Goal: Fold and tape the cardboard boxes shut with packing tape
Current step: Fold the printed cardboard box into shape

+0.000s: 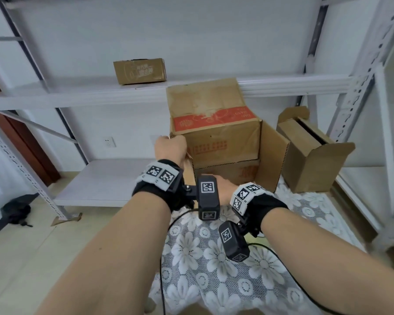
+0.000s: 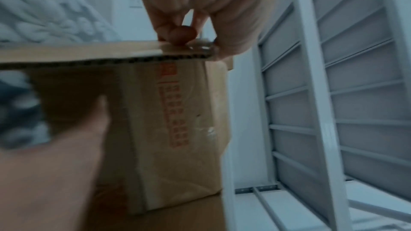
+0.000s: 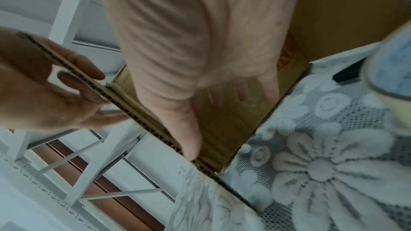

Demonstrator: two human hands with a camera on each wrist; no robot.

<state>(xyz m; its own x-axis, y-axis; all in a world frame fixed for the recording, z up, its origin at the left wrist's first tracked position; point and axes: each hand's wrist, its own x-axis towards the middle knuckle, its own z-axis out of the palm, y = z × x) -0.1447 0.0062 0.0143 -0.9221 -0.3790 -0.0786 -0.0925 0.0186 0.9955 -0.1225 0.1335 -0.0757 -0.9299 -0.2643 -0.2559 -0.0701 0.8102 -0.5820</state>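
Note:
A big cardboard box (image 1: 216,133) with red print lies on its side on the lace-covered table, its flaps towards me. My left hand (image 1: 171,146) is at the box's upper left corner and pinches the left flap's (image 2: 89,53) corrugated edge between thumb and fingers (image 2: 177,32). My right hand (image 1: 221,187) lies flat with straight fingers (image 3: 222,94) against the lower flap (image 1: 228,175), partly hidden behind the wrist camera. The right flap (image 1: 273,155) stands out open. A blurred roll of tape (image 3: 391,76) sits on the cloth beside the box, out of either hand.
A second box (image 1: 312,153) with open flaps stands to the right on the table. A small closed box (image 1: 139,71) rests on the white rack's shelf (image 1: 78,92) behind. The flowered cloth (image 1: 214,258) covers the table. A black bag (image 1: 15,211) lies on the floor at left.

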